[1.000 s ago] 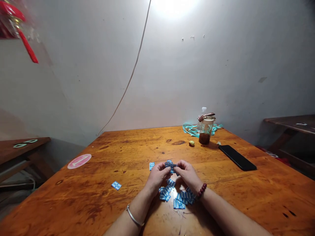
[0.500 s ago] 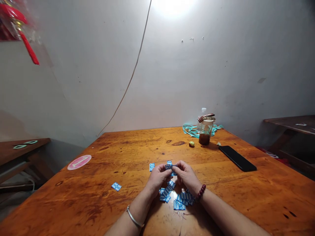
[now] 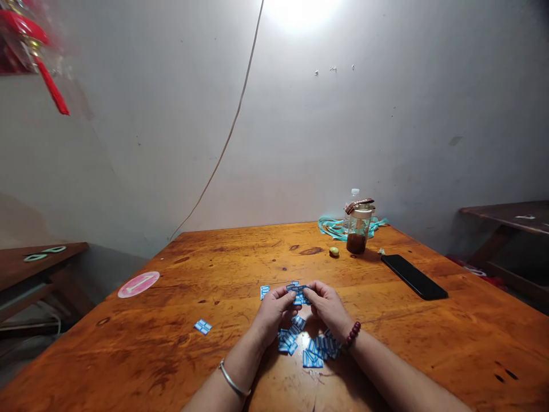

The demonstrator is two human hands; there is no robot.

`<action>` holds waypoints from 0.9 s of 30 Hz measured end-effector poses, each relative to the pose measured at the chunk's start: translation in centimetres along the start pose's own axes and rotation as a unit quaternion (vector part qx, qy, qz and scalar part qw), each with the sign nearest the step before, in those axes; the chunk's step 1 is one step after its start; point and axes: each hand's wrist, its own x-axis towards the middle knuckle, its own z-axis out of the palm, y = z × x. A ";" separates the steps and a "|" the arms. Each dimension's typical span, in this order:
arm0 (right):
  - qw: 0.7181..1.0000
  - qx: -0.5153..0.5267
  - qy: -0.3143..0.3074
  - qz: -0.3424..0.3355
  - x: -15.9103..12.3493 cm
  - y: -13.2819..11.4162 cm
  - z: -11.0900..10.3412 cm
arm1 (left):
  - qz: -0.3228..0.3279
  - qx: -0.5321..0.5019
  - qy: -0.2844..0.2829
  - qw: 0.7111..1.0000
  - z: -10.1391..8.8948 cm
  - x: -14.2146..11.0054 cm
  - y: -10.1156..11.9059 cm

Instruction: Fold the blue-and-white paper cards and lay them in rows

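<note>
L hand (image 3: 274,312) and R hand (image 3: 326,306) both clenched in a pinch on a small bunch of blue-white rect pieces (image 3: 298,292), thumbs on top, held just above the wood table (image 3: 128,349). Hands nearly touching, bunch between them. Exact count held: can't tell, fingers cover part of it.

Pile of same pieces (image 3: 309,347) lies on table right under the hands, overlapping, partly in their shadow. Forearms flank it. Loose piece (image 3: 265,292) just left of L hand, 2nd loose piece (image 3: 203,327) well left.

Silver bangle (image 3: 233,378) on L wrist, dark red bead bracelet (image 3: 353,335) on R wrist.

Around: pink round sticker w/ "1" (image 3: 138,284) on table, left. Black smartphone (image 3: 414,277) face down or up, can't tell, right. Far edge: tumbler w/ brown liquid (image 3: 357,242), clear plastic bottle (image 3: 352,197) behind it, teal lanyard (image 3: 332,228) around their base, small yellow-green object (image 3: 334,251) nearby. Side benches at L (image 3: 38,264) and R (image 3: 506,215). Cable (image 3: 227,133) runs down wall.
</note>
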 end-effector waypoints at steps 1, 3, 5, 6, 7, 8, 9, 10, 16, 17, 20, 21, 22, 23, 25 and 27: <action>1.000 0.003 -0.001 0.002 0.0 0.0 0.0 | 0.000 0.001 -0.003 1.000 0.0 0.0 0.0; 1.000 0.007 -0.004 0.004 0.0 0.0 0.0 | -0.001 0.004 -0.013 1.000 0.0 0.0 -0.1; 1.000 0.008 -0.010 0.001 0.0 0.0 0.0 | -0.004 0.008 -0.026 1.000 0.1 0.0 -0.1; 1.000 0.009 -0.015 -0.002 0.0 0.0 0.1 | -0.007 0.009 -0.031 0.999 0.1 0.0 -0.1; 1.000 0.011 -0.019 -0.006 0.0 0.0 0.1 | -0.011 0.011 -0.035 0.999 0.1 -0.1 -0.1; 1.000 0.018 -0.022 -0.010 0.0 0.0 0.2 | -0.016 0.014 -0.036 0.999 0.1 -0.1 -0.1; 0.999 0.027 -0.024 -0.015 0.0 0.0 0.3 | -0.022 0.018 -0.038 0.999 0.2 -0.2 -0.1; 0.999 0.038 -0.024 -0.019 0.0 -0.1 0.3 | -0.026 0.019 -0.041 0.999 0.2 -0.3 0.0; 0.994 0.111 -0.022 0.006 -0.3 -0.8 0.3 | -0.037 -0.062 -0.110 0.991 0.5 -0.9 0.8; 0.992 0.124 -0.024 0.012 -0.4 -0.9 0.3 | -0.040 -0.078 -0.121 0.989 0.5 -1.0 0.9; 0.988 0.146 -0.036 0.030 -0.5 -1.0 0.3 | -0.049 -0.093 -0.135 0.985 0.5 -1.0 0.9; 0.987 0.151 -0.040 0.038 -0.5 -1.0 0.4 | -0.051 -0.090 -0.134 0.986 0.5 -1.0 0.9; 0.986 0.157 -0.045 0.045 -0.5 -1.0 0.4 | -0.053 -0.085 -0.134 0.986 0.6 -1.0 0.8; 0.984 0.162 -0.049 0.050 -0.6 -1.0 0.5 | -0.054 -0.080 -0.134 0.986 0.6 -1.0 0.8; 0.982 0.173 -0.054 0.050 -0.6 -1.0 0.6 | -0.054 -0.072 -0.140 0.986 0.7 -1.1 0.8; 0.978 0.191 -0.063 0.056 -0.7 -1.1 0.7 | -0.056 -0.074 -0.154 0.984 0.9 -1.3 0.9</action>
